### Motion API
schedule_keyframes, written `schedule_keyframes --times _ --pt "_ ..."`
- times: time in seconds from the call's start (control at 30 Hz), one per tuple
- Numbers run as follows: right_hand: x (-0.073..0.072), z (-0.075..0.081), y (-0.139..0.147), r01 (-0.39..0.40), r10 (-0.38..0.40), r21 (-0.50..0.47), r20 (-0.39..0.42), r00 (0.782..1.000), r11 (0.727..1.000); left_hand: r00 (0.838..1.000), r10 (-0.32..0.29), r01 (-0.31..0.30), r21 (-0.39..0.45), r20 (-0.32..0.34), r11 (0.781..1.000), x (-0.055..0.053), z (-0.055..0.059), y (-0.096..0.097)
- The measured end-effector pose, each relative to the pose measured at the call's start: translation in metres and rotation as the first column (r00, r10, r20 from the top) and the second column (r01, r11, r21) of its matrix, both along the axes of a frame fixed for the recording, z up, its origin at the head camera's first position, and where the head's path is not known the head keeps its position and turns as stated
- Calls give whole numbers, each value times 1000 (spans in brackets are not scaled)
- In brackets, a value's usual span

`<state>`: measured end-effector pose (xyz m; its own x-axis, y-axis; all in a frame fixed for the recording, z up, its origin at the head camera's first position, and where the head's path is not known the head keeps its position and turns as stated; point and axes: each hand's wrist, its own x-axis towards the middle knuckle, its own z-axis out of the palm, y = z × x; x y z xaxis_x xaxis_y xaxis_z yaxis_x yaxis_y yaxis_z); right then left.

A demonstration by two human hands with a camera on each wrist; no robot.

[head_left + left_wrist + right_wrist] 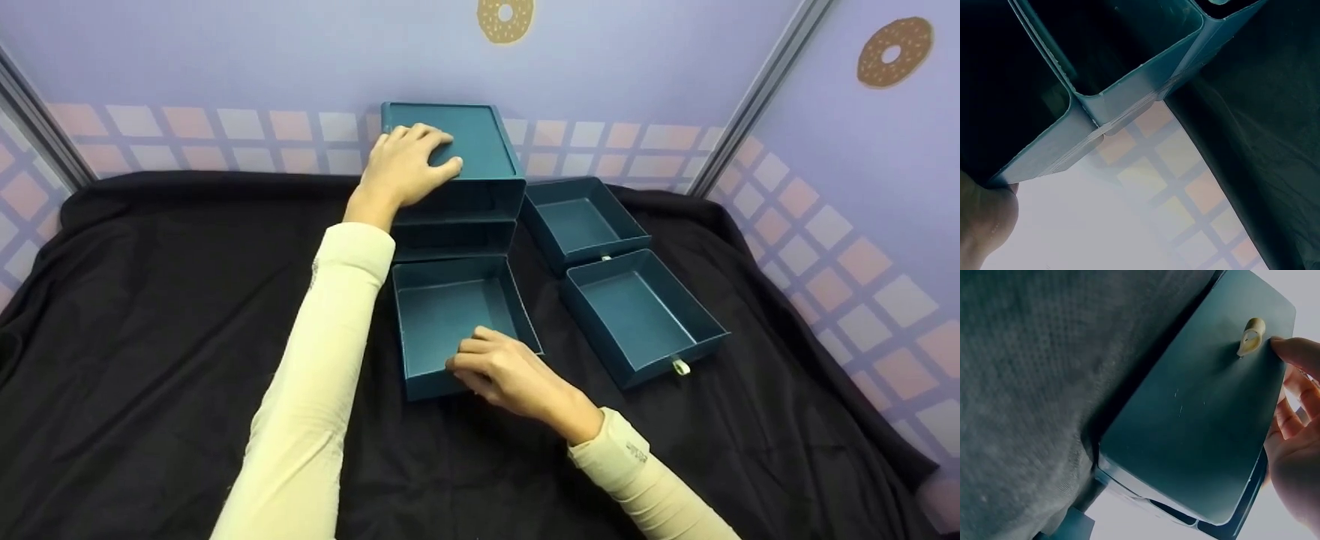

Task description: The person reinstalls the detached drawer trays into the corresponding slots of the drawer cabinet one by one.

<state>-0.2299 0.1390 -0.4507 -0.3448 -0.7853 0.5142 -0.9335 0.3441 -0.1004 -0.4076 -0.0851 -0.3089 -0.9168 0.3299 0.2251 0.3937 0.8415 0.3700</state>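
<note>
A dark teal drawer cabinet (480, 142) stands against the back wall, its two upper slots without drawers. My left hand (401, 165) rests on the cabinet's top near the left edge, fingers extended. The bottom drawer (436, 384) sticks far out of the cabinet and holds nothing. At the middle of its front edge, my right hand (506, 375) grips the rim, with the thumb (1297, 354) on the outer face and the fingers over the edge. A pale fabric pull loop (1253, 336) shows on that drawer front beside the thumb.
Two matching teal drawers lie to the right on the black cloth (187, 337): a rear drawer (546, 236) and a front drawer (600, 346) with a pale loop (681, 367). Behind the cabinet rises a lilac wall (262, 52) with a printed tile pattern.
</note>
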Motion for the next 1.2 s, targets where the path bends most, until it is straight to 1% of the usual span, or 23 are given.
schedule_keyframes --times 0.1,0.23,0.4,0.47,0.57,0.7,0.77,0.83,0.97,1.1,1.2 --pt "-1 1 1 29 -29 6 15 999 1000 1000 -6 6 -5 7 1000 -1 -1 0" --pt "-6 2 -3 45 -45 33 -8 999 998 1000 1 -1 -10 0 1000 -1 0 -2" --pt "-10 11 -11 82 -76 87 -62 995 993 1000 4 -4 -20 -10 1000 0 2 -4" --pt "-12 17 -13 102 -96 118 -58 994 988 1000 0 -1 -27 -9 1000 0 2 -3" --pt "-14 27 -15 121 -119 175 -20 993 977 1000 -3 3 -31 -8 1000 -1 2 -1" --pt "-19 41 -17 112 -136 252 81 987 961 1000 -2 2 -26 -16 1000 -1 -1 0" --pt "-21 44 -18 102 -142 267 135 981 958 1000 -4 4 -27 -17 1000 -1 -2 1" --pt "-23 45 -19 93 -142 270 168 975 958 1000 -5 5 -29 -17 1000 -1 -3 1" --pt "-28 42 -20 89 -142 267 188 972 960 1000 3 -4 -31 -26 1000 0 -3 0" --pt "-30 40 -19 95 -144 257 177 974 962 1000 9 -10 -33 -23 999 0 -2 0" --pt "-31 39 -19 108 -145 232 153 977 967 1000 5 -6 -37 -23 999 0 -1 1"
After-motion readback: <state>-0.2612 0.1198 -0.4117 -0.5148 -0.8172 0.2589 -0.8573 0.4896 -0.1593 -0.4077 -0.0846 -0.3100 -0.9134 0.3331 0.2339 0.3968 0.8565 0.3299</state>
